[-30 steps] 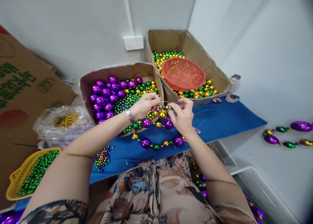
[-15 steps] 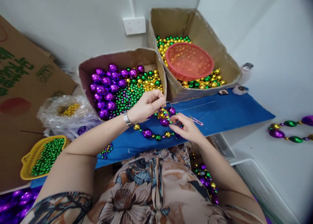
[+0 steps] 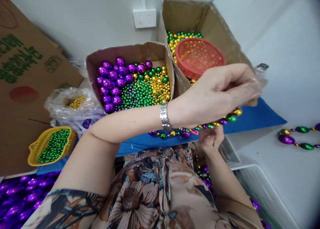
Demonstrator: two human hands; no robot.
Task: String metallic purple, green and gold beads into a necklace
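My left hand (image 3: 210,92), with a silver watch (image 3: 164,116) on its wrist, reaches across to the right. Its fingers are pinched together; what they hold is too small or blurred to make out. Below it runs a string of purple, green and gold beads (image 3: 222,121), rising toward the pinched fingers. My right hand (image 3: 212,137) is closed just under this string and seems to grip it, though my left hand partly covers that spot. More of the strung beads (image 3: 172,133) lie on the blue table cover (image 3: 262,114). A bit of a pink thing (image 3: 194,132) shows beside them.
A carton (image 3: 92,67) of loose purple, green and gold beads stands behind. Beside it, another carton (image 3: 185,15) holds a red basket (image 3: 200,55). At left are a yellow basket (image 3: 33,152) of green beads and a plastic bag (image 3: 57,104). A white crate (image 3: 265,175) stands low right.
My left hand has swung far to the right, away from the cartons' front, and the bead string now stretches out beneath it. My right hand has moved slightly right and down and is more closed.
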